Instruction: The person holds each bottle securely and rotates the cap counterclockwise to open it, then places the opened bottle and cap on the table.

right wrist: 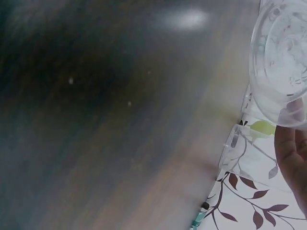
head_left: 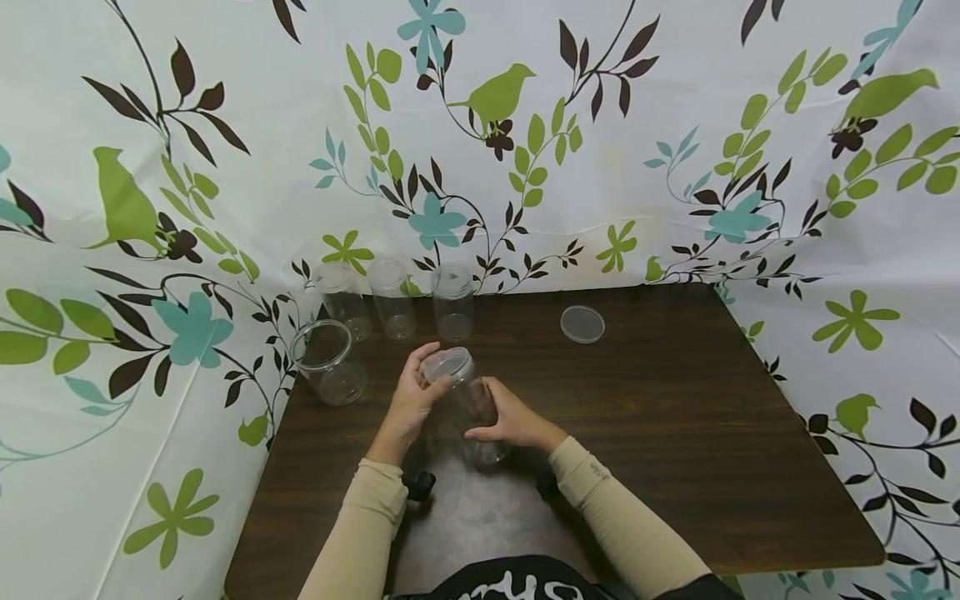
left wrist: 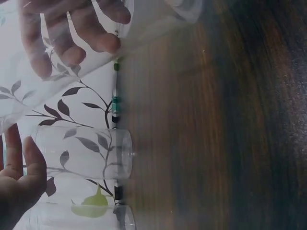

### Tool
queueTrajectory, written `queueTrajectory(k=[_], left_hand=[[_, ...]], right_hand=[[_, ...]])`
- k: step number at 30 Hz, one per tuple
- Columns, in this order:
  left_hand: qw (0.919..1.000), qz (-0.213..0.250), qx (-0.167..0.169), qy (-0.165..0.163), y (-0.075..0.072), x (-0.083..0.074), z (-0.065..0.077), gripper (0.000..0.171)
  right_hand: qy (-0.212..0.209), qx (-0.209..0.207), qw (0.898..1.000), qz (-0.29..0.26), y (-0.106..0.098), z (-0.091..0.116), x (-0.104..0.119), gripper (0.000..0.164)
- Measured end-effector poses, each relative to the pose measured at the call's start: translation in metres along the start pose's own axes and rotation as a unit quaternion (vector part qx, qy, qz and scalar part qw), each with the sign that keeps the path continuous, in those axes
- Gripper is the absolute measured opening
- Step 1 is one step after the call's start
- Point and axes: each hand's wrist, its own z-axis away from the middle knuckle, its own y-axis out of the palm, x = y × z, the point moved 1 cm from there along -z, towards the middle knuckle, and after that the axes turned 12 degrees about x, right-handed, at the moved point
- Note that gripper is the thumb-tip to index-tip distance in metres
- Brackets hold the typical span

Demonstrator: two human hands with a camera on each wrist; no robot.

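Note:
A clear plastic jar (head_left: 471, 408) with a lid (head_left: 450, 364) on top is tilted in front of the person, its top leaning left. My right hand (head_left: 517, 417) grips the jar's body from the right, thumb across the near side. At the top, the thumb and fingers of my left hand (head_left: 411, 396) sit on either side of the lid. In the left wrist view, the left hand (left wrist: 21, 177) is at the lower left, fingertips by the jar's edge. The right wrist view shows the jar's round base (right wrist: 283, 62) beside the right hand (right wrist: 292, 158).
Toward the back left stand several clear jars, such as one lidded jar (head_left: 453, 304). A lidless jar (head_left: 333, 375) is left of the left hand. One loose clear lid (head_left: 582, 323) lies at the back of the dark wooden table (head_left: 675, 433). Patterned fabric (head_left: 525, 208) hangs behind.

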Motion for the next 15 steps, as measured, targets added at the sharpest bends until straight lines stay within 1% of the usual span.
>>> queueTrajectory(k=[2,7,11,13,15], left_hand=[[0.9999,-0.004,-0.010,-0.003,0.001,-0.001,-0.001,0.069],[0.9992,0.013,-0.038,0.006,-0.002,-0.006,-0.002,0.072],[0.9970,0.025,-0.073,0.000,-0.007,-0.011,-0.001,0.075],[0.9952,0.032,-0.092,-0.004,-0.010,-0.013,0.000,0.073],[0.9940,0.039,-0.102,-0.002,-0.014,-0.014,0.000,0.070]], right_hand=[[-0.002,-0.007,1.000,0.016,0.002,-0.001,-0.001,0.080],[0.009,-0.005,1.000,0.028,0.004,0.000,-0.003,0.081],[0.022,0.000,0.999,0.028,0.003,0.001,-0.006,0.083],[0.025,-0.002,0.999,0.022,0.002,0.002,-0.008,0.083],[0.026,-0.007,1.000,0.017,0.000,0.002,-0.009,0.082]])
